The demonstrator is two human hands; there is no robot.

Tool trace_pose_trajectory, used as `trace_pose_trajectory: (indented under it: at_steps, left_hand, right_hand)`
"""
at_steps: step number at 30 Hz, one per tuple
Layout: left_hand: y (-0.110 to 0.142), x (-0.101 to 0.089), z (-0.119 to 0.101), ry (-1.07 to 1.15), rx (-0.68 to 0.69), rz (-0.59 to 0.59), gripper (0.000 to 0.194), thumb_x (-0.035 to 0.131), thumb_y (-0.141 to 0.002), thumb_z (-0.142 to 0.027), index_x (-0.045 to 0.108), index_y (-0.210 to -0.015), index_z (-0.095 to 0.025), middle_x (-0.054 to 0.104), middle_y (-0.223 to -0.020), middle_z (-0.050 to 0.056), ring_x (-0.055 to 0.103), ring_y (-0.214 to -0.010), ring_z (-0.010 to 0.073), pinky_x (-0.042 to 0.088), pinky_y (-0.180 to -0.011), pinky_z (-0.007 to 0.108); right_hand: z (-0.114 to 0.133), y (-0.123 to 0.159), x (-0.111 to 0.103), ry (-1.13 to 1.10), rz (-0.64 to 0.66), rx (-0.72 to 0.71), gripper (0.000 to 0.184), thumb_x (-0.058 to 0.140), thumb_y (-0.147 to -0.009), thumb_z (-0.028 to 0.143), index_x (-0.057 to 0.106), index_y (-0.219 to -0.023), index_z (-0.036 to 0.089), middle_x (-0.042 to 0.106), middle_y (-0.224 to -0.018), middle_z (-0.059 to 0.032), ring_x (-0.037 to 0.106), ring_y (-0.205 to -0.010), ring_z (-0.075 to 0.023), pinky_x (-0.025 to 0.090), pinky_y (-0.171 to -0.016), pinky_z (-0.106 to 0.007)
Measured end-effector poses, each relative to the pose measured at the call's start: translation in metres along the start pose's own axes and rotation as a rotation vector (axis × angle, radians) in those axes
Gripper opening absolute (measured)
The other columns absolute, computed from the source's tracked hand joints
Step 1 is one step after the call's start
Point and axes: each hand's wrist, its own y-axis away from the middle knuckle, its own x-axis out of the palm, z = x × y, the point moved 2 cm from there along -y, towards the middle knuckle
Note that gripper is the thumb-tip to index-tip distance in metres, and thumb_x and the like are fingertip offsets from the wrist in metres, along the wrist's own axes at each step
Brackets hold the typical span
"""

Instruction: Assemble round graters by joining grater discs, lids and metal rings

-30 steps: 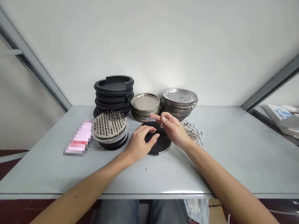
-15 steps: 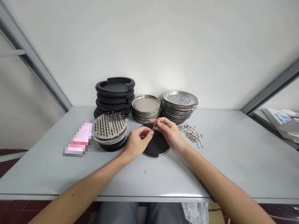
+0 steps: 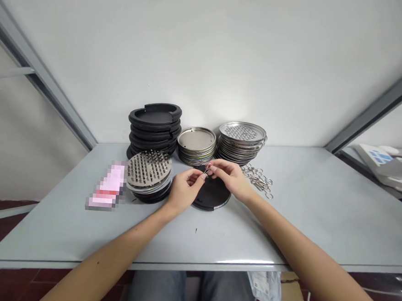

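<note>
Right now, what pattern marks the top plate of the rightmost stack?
The top plate has many small dark openings; best seen in the head view.

Pinching a wire clip [image 3: 207, 170] with left hand [image 3: 183, 188] and right hand [image 3: 231, 177] above a black disc [image 3: 213, 196], facing stacked black pieces [image 3: 151, 132] and metal plates [image 3: 197, 139] along back edge of desk [image 3: 320, 214].
</note>
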Motion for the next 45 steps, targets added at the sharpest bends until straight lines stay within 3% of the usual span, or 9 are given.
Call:
trace_pose_trajectory:
  at_steps: [4,9,16,22,25,28,32,41,45]
  left_hand:
    - [0.000,0.001,0.001,0.005,0.004,-0.003,0.017,0.061,-0.082,-0.033,0.062,-0.085,-0.015,0.065,-0.076,0.003,0.061,-0.068,0.0127,0.049,-0.063,0.023]
    - [0.002,0.000,0.002,-0.087,0.041,-0.083,0.020,0.064,-0.078,-0.032,0.049,-0.081,-0.019,0.049,-0.064,-0.005,0.050,-0.056,0.0077,0.041,-0.054,0.019]
    - [0.007,0.002,-0.006,-0.270,0.170,0.011,0.008,0.055,-0.084,-0.025,0.052,-0.086,-0.019,0.056,-0.072,-0.001,0.052,-0.061,0.0104,0.043,-0.058,0.021]
    - [0.011,-0.001,-0.011,-0.627,0.344,0.101,0.018,0.058,-0.081,-0.028,0.057,-0.095,-0.018,0.061,-0.098,0.008,0.056,-0.099,0.0224,0.045,-0.089,0.037]
    - [0.013,-0.001,-0.009,-0.747,0.367,0.215,0.039,0.061,-0.080,-0.038,0.056,-0.112,-0.016,0.053,-0.128,0.013,0.044,-0.124,0.0291,0.035,-0.105,0.045]
    - [0.015,0.000,-0.008,-0.844,0.350,0.329,0.049,0.055,-0.085,-0.046,0.053,-0.123,-0.015,0.044,-0.141,0.015,0.035,-0.134,0.0307,0.026,-0.111,0.049]
    - [0.018,-0.001,-0.014,-0.944,0.337,0.352,0.048,0.046,-0.090,-0.048,0.054,-0.125,-0.016,0.048,-0.139,0.015,0.041,-0.130,0.0312,0.031,-0.108,0.049]
    - [0.027,0.005,-0.022,-1.109,0.358,0.153,0.039,0.041,-0.091,-0.043,0.069,-0.097,-0.017,0.067,-0.097,0.015,0.055,-0.093,0.0313,0.043,-0.080,0.047]
    - [0.022,0.002,-0.026,-0.994,0.411,0.235,0.036,0.051,-0.086,-0.042,0.066,-0.105,-0.016,0.064,-0.110,0.014,0.052,-0.107,0.0312,0.039,-0.095,0.049]
  right_hand:
    - [0.000,0.001,0.000,0.036,-0.005,-0.028,0.025,0.068,-0.074,0.039,0.070,-0.084,0.016,0.067,-0.073,-0.0025,0.060,-0.068,-0.0141,0.049,-0.068,-0.030]
    - [0.000,0.000,-0.004,0.044,-0.004,-0.038,0.025,0.065,-0.078,0.041,0.071,-0.086,0.019,0.070,-0.083,-0.0040,0.062,-0.075,-0.0155,0.050,-0.068,-0.029]
    - [-0.002,0.000,-0.006,-0.015,0.048,0.128,0.030,0.067,-0.075,0.045,0.068,-0.087,0.017,0.071,-0.079,-0.0054,0.065,-0.070,-0.0150,0.053,-0.068,-0.030]
    - [-0.002,-0.001,-0.015,0.072,0.054,0.149,0.034,0.069,-0.073,0.043,0.065,-0.093,0.015,0.069,-0.066,-0.0026,0.058,-0.054,-0.0110,0.047,-0.056,-0.026]
    - [-0.005,0.001,-0.025,0.088,0.047,0.150,0.033,0.070,-0.073,0.043,0.061,-0.090,0.016,0.069,-0.066,-0.0025,0.062,-0.063,-0.0138,0.047,-0.058,-0.026]
    - [-0.009,0.005,-0.039,0.107,0.032,0.167,0.032,0.070,-0.074,0.044,0.061,-0.089,0.017,0.070,-0.070,-0.0036,0.065,-0.070,-0.0164,0.049,-0.061,-0.027]
    - [-0.012,0.011,-0.057,0.133,0.012,0.202,0.032,0.069,-0.075,0.041,0.064,-0.094,0.016,0.070,-0.077,-0.0063,0.067,-0.077,-0.0191,0.051,-0.064,-0.029]
    - [-0.029,0.009,-0.056,0.217,0.031,0.148,0.023,0.068,-0.072,0.027,0.066,-0.093,0.019,0.073,-0.092,-0.0075,0.069,-0.080,-0.0204,0.056,-0.072,-0.034]
    - [-0.027,0.011,-0.052,0.321,0.059,0.091,0.016,0.065,-0.074,0.027,0.065,-0.088,0.019,0.073,-0.089,-0.0058,0.069,-0.081,-0.0197,0.055,-0.080,-0.036]
